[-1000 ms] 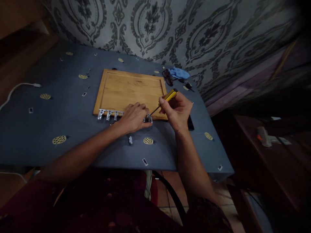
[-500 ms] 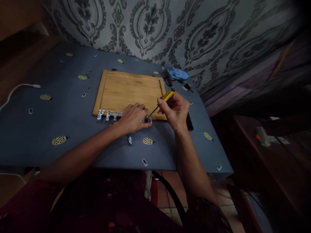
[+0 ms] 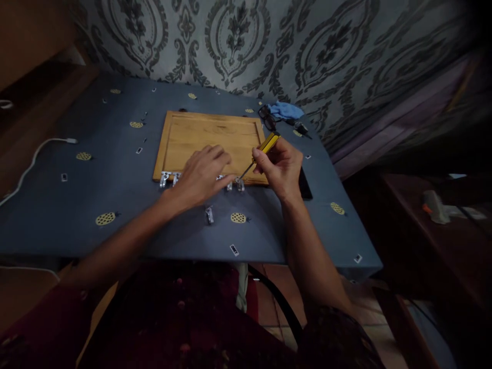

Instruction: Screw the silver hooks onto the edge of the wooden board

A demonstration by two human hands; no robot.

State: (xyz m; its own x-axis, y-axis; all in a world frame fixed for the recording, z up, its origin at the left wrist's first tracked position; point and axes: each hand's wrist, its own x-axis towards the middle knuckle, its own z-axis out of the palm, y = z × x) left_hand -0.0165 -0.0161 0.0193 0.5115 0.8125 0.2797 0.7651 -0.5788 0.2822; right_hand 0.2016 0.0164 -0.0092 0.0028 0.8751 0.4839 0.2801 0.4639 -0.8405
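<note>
A framed wooden panel [image 3: 219, 138] lies flat on the cloth-covered table. Along its near edge runs a metal rail with several metal hooks [image 3: 164, 178], some of them hidden behind my left hand. My right hand [image 3: 283, 166] grips a yellow-and-black screwdriver [image 3: 268, 143], its tip down at the hook [image 3: 240, 183] on the right end. My left hand [image 3: 203, 174] rests over the rail and the panel's near edge with its fingers stretched out and nothing held. One loose metal hook [image 3: 209, 214] lies on the cloth in front of the panel.
Dark-framed glasses [image 3: 268, 118], a blue cloth [image 3: 285, 110] and a small dark item [image 3: 302, 129] lie at the back right. A flat black object [image 3: 305, 185] shows beyond my right hand. A white cable [image 3: 38, 154] crosses the table's left side.
My left hand has lifted and slid left from the right-end hook, uncovering hooks there. The screwdriver stays at that hook in my right hand. The view has shifted slightly.
</note>
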